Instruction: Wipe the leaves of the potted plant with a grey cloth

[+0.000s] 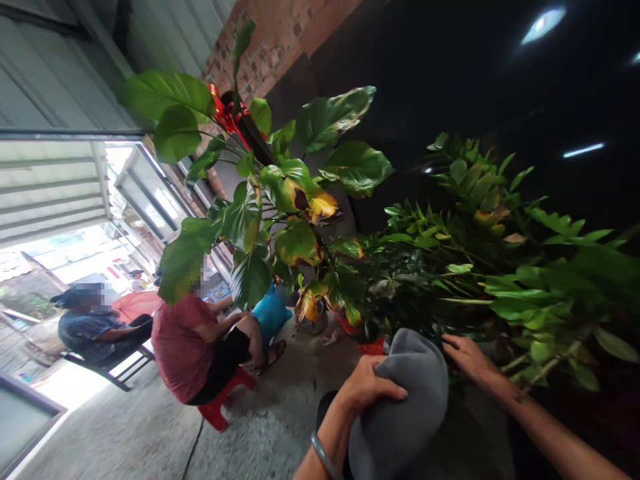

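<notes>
My left hand (367,387), with a bangle on its wrist, grips a soft grey cloth (415,393); the thumb lies on top and the other fingers are partly hidden. The cloth hangs in folds below it. My right hand (470,361) is stretched out to the right of the cloth, low among the dark lower leaves. Its fingers are extended and partly shaded; whether they touch a leaf I cannot make out. Beside it spreads a bushy green plant (500,287). A taller broad-leaved plant (295,173) with some yellowed, browned leaves rises ahead, tied with a red ribbon (225,110).
To the left, a person in a red shirt (183,340) sits on a red plastic stool (223,397). Another person in a dark shirt (90,327) sits on a bench farther off. A glossy black panel (450,73) stands behind the plants. A dark cord (195,447) lies on the concrete floor (265,427).
</notes>
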Demonstrator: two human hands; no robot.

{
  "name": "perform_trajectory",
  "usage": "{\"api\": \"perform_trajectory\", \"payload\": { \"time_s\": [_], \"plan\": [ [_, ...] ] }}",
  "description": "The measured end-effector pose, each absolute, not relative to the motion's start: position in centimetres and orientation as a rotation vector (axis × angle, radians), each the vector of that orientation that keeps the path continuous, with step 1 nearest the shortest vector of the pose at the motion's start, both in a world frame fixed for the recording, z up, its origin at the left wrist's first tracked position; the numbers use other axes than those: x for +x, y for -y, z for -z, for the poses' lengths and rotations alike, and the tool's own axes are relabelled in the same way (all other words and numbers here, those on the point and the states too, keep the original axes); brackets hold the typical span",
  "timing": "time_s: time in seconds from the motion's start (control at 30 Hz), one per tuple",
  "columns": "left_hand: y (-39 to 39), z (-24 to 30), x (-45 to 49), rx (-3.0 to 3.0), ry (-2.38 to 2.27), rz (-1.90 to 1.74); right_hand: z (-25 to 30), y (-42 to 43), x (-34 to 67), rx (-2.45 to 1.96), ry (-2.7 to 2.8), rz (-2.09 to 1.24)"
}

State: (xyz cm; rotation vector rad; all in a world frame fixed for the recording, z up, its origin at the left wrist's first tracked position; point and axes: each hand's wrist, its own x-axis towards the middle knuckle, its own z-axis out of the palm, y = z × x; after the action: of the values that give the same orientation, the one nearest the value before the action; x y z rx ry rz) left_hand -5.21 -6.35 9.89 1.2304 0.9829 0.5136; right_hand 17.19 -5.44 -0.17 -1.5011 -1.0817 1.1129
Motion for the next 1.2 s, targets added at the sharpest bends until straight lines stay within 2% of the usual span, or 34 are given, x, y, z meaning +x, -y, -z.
{"api": "perform_trajectory", "payload": {
  "time_s": [0.1,0.2,0.27,0.33,0.4,0.5,0.6,0.77,0.87,0.97,1.07,1.13,1.2],
  "plan": [
    [5.8,-13.3,-6.6,1.249,-0.915,-0.572,0.1,5.6,17.0,-1.481,1.093,-1.112],
    [3.8,-16.3,-7.0,1.168,-0.913,-0.902,0.0,5.8,16.7,-1.476,1.098,-1.111],
    [2.7,-16.4,-6.4,1.084,-0.957,-1.127,0.1,5.7,16.6,-1.483,1.106,-1.106],
    [2.5,-14.7,-5.5,1.047,-1.022,-1.197,0.2,5.6,16.6,-1.494,1.112,-1.095],
    [3.4,-12.1,-4.9,1.076,-1.085,-1.063,0.4,5.5,16.8,-1.506,1.117,-1.080],
    [5.5,-9.5,-5.1,1.157,-1.086,-0.660,0.4,5.3,17.1,-1.519,1.128,-1.053],
    [6.3,-10.8,-6.2,1.209,-0.950,-0.534,0.2,5.5,17.1,-1.518,1.150,-1.033],
    [3.0,-16.0,-6.1,1.093,-0.877,-1.184,0.0,6.0,16.1,-1.505,1.192,-1.051],
    [1.6,-14.9,-4.8,0.918,-1.013,-1.382,0.1,6.2,15.8,-1.503,1.208,-1.026],
    [3.1,-11.2,-4.0,0.982,-1.153,-1.047,0.3,6.0,16.3,-1.527,1.204,-1.002],
    [5.5,-9.5,-4.5,1.113,-1.061,-0.588,0.2,6.0,16.9,-1.540,1.217,-0.984],
    [6.1,-10.8,-4.9,1.166,-0.956,-0.516,0.0,6.1,17.1,-1.532,1.235,-0.992],
    [5.3,-13.4,-5.0,1.192,-0.886,-0.665,-0.3,6.2,17.0,-1.521,1.249,-1.017]
  ]
}}
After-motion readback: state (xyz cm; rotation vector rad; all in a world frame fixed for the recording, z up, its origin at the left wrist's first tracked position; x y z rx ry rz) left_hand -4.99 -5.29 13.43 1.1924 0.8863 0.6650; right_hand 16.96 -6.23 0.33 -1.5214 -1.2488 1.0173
